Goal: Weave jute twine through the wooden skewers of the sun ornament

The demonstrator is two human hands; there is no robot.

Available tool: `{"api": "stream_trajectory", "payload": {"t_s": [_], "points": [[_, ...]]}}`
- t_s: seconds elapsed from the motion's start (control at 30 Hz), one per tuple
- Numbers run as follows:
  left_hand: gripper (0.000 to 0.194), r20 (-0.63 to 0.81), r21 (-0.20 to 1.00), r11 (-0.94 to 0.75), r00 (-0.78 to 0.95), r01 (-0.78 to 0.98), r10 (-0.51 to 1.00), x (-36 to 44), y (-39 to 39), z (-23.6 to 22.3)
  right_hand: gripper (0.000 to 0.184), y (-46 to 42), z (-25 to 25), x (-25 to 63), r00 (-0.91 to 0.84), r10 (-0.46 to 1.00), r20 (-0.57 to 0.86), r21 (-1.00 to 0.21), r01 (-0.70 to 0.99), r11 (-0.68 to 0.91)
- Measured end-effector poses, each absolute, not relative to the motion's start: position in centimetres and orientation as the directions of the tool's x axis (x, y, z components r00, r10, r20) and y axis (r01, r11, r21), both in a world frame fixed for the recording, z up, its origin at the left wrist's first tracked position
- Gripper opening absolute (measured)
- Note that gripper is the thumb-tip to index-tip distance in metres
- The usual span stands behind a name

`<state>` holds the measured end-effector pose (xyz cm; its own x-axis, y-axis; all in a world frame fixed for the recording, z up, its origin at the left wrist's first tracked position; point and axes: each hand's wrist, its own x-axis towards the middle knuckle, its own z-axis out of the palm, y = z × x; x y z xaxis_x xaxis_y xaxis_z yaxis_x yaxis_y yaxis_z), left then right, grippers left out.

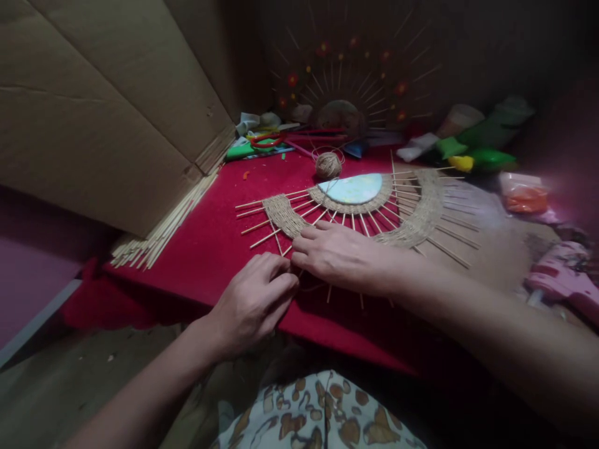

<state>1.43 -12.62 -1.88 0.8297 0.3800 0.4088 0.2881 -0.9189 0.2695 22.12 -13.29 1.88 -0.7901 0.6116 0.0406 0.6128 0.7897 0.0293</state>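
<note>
A half-round fan of thin sticks (369,223) lies on the red cloth, with two bands of woven twine (283,215) across its sticks and a pale blue half-disc (352,189) at its centre. Over the outer band bends my right hand (341,257), its fingers closed on the fan and covering part of the weave. Just left of it, at the fan's near edge, my left hand (255,296) is closed in a pinch; what its fingertips hold is hidden. Behind the half-disc sits a ball of twine (328,165), a strand running from it towards the fan.
Loose sticks (163,218) lie in a bundle along the cardboard (103,112) at left. Red-handled scissors (266,141) are among items at the back. A pink glue gun (561,268) and an orange packet (525,194) lie at right. The red cloth (187,265) ends near me.
</note>
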Motion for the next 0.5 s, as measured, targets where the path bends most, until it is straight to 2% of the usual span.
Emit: {"api": "stream_trajectory", "payload": {"t_s": [0.13, 0.37, 0.5], "points": [[0.012, 0.458, 0.236, -0.930, 0.811, 0.283, 0.363, 1.31, -12.80, -2.14, 0.015, -13.20, 1.88, 22.27, -0.771, 0.635, 0.046, 0.006, 0.636, 0.772], [0.014, 0.519, -0.018, -0.958, 0.822, 0.285, 0.234, 1.65, -13.13, -2.41, 0.017, -12.79, 2.12, 22.71, -0.763, 0.645, 0.053, -0.047, 0.643, 0.765], [0.014, 0.515, 0.002, -0.954, 0.818, 0.300, 0.258, 1.37, -13.23, -2.39, 0.017, -12.32, 1.65, 22.95, -0.767, 0.634, 0.099, -0.022, 0.635, 0.772]]}}
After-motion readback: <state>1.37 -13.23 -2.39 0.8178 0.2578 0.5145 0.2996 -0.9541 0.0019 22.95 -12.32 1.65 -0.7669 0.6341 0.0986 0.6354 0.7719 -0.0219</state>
